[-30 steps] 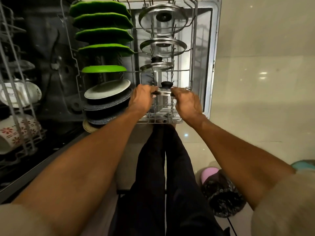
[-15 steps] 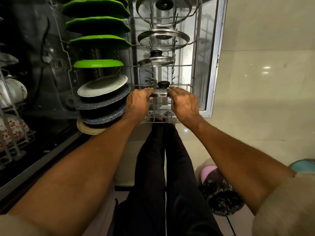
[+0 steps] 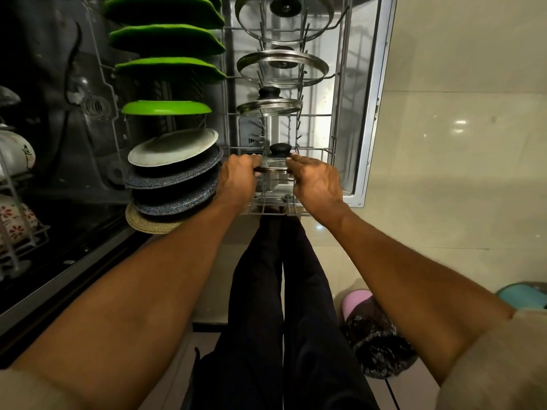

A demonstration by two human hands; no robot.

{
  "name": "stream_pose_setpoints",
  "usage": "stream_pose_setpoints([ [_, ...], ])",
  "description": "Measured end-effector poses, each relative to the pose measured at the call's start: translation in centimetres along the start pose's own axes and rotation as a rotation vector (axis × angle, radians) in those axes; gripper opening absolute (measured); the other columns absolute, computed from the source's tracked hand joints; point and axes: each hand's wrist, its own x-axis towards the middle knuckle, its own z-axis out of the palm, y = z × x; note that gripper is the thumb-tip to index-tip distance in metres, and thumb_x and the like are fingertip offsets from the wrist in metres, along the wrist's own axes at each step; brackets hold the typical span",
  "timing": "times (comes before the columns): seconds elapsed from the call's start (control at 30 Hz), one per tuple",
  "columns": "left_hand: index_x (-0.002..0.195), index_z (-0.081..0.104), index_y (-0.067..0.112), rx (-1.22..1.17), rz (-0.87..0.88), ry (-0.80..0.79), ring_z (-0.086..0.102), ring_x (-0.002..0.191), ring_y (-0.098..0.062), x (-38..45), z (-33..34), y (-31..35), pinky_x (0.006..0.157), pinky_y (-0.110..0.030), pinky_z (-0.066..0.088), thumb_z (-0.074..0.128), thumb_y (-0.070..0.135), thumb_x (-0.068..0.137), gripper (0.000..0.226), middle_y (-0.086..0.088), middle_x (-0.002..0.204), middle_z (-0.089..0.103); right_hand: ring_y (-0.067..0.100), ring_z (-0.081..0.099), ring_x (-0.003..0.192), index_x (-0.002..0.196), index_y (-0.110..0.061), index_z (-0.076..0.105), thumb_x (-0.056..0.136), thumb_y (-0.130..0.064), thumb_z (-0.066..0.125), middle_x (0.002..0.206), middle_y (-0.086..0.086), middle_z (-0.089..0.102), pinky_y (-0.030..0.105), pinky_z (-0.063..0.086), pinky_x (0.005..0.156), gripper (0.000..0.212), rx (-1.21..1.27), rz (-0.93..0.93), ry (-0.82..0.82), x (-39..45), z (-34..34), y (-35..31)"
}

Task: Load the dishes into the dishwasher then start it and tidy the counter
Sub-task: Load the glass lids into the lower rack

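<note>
A small glass lid with a black knob (image 3: 276,161) stands among the tines at the near end of the pulled-out lower dishwasher rack (image 3: 340,93). My left hand (image 3: 236,179) grips its left rim and my right hand (image 3: 316,180) grips its right rim. Three more glass lids (image 3: 281,69) stand in a row behind it. Left of them stand green plates (image 3: 167,108), a white plate (image 3: 174,146) and dark speckled plates (image 3: 174,173).
The open dishwasher door (image 3: 373,137) lies under the rack. Cups and mugs (image 3: 14,155) sit in a rack at the far left. My dark trouser legs (image 3: 281,291) are below. A pink slipper (image 3: 355,300) and a black bag (image 3: 376,344) lie on the tiled floor at right.
Both hands stay on the small lid's rim. The view has shifted slightly, so the rack appears a little lower and nearer; the lid sits about where it was.
</note>
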Motion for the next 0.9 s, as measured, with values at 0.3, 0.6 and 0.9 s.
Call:
stream_pose_setpoints([
  [0.3, 0.138, 0.056, 0.01, -0.07, 0.275, 0.084, 0.049, 0.136, -0.023, -2.1, 1.7, -0.2, 0.116, -0.034, 0.036, 0.057, -0.02, 0.081, 0.065, -0.012, 0.142, 0.055, 0.03, 0.074, 0.1, 0.115, -0.006, 0.074, 0.07, 0.007, 0.081, 0.113, 0.014, 0.074, 0.045, 0.061, 0.079, 0.048, 0.018, -0.094, 0.264, -3.0, 1.0, 2.2],
  [0.6, 0.131, 0.061, 0.001, -0.107, 0.312, 0.146, 0.057, 0.127, -0.03, -2.1, 0.9, -0.3, 0.109, -0.041, 0.046, 0.058, -0.02, 0.074, 0.06, -0.019, 0.132, 0.061, 0.031, 0.075, 0.092, 0.107, -0.005, 0.077, 0.068, 0.007, 0.082, 0.104, 0.014, 0.076, 0.046, 0.064, 0.072, 0.041, 0.04, -0.18, 0.374, -3.1, 0.7, 1.4],
  [0.9, 0.129, 0.062, 0.001, -0.112, 0.267, 0.139, 0.059, 0.125, -0.028, -1.8, 1.7, -1.7, 0.106, -0.042, 0.049, 0.059, -0.023, 0.071, 0.063, -0.017, 0.13, 0.063, 0.029, 0.075, 0.094, 0.106, -0.005, 0.078, 0.071, 0.007, 0.081, 0.104, 0.012, 0.077, 0.044, 0.063, 0.077, 0.037, 0.032, -0.205, 0.363, -2.1, 1.1, 0.8],
])
